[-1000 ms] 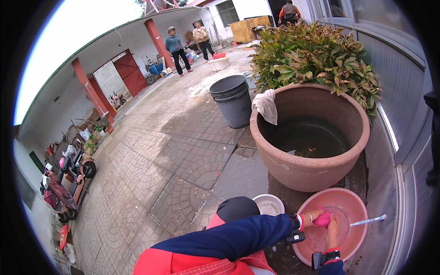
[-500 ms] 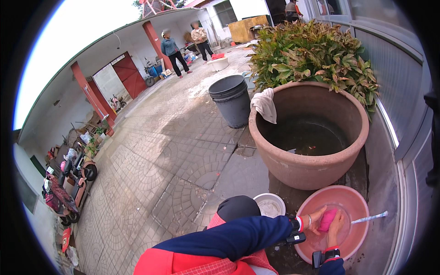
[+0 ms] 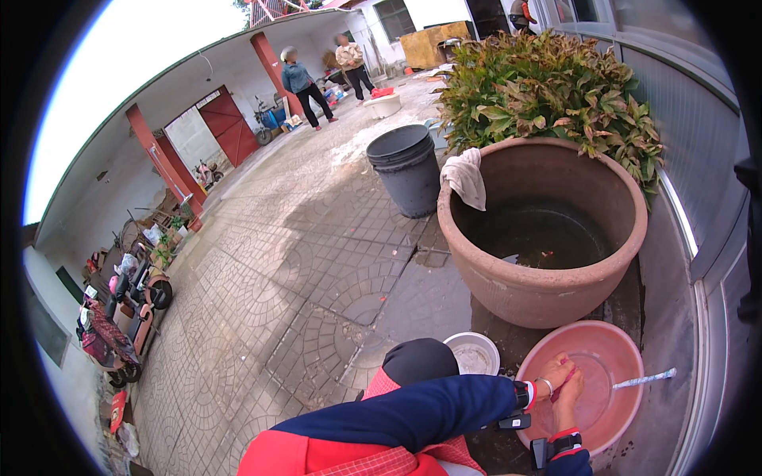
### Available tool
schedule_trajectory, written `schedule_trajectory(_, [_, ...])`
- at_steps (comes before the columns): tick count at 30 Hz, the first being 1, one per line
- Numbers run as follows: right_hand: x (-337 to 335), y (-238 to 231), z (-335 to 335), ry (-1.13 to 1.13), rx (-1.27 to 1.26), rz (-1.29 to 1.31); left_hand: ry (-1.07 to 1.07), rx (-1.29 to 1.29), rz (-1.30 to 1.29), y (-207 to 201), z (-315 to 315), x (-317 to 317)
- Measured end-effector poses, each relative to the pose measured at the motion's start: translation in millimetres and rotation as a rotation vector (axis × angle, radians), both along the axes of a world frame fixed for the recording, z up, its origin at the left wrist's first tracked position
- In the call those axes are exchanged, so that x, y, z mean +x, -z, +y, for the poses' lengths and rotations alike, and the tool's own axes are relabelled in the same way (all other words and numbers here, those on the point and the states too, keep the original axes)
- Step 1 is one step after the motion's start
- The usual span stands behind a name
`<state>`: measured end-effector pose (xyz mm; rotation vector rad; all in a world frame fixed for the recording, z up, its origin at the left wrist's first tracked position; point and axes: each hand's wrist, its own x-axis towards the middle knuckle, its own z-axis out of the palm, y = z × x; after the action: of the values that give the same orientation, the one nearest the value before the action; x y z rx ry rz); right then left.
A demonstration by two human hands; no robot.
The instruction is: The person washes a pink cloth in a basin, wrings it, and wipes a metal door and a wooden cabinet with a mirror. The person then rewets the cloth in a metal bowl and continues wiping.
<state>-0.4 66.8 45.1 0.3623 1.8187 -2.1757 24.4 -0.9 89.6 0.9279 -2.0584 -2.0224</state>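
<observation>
Both my hands are together over a pink plastic basin [image 3: 621, 420] at the lower right. My left hand [image 3: 553, 373] and my right hand [image 3: 567, 393] are closed and pressed around a bright pink cloth [image 3: 557, 390]. Only small bits of the cloth show between the fingers; the rest is hidden. A striped blue-and-white stick or tube [image 3: 644, 378] lies across the basin's right rim. Just left of the basin stands a small white bowl [image 3: 475, 366] with something pale in it, close to my knee.
A large clay tub [image 3: 548, 297] holding dark water stands beyond the basin, a pale cloth [image 3: 464, 178] draped over its rim. Behind are black stacked buckets [image 3: 406, 178] and a leafy bush [image 3: 548, 95]. Scooters [image 3: 131, 317] stand left. Two people are in the far yard.
My hands have closed more tightly around the pink cloth, which showed as a larger bunch between them before. The view has shifted slightly.
</observation>
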Motion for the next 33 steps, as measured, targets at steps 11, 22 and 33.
schedule_trajectory(11, [-0.6,-13.6,10.3,-0.176,-0.508,-0.405,0.280,-0.532,0.088,-6.1,-7.1,-3.8])
schedule_trajectory(22, [-5.4,-33.0,21.3,-0.253,-0.274,-0.211,0.149,-0.555,0.178,-27.4,-12.2,-11.2])
schedule_trajectory(33, [9.4,-38.7,8.4,-0.055,-0.391,-0.500,0.271,-0.500,0.470,-21.1,-1.1,-4.8])
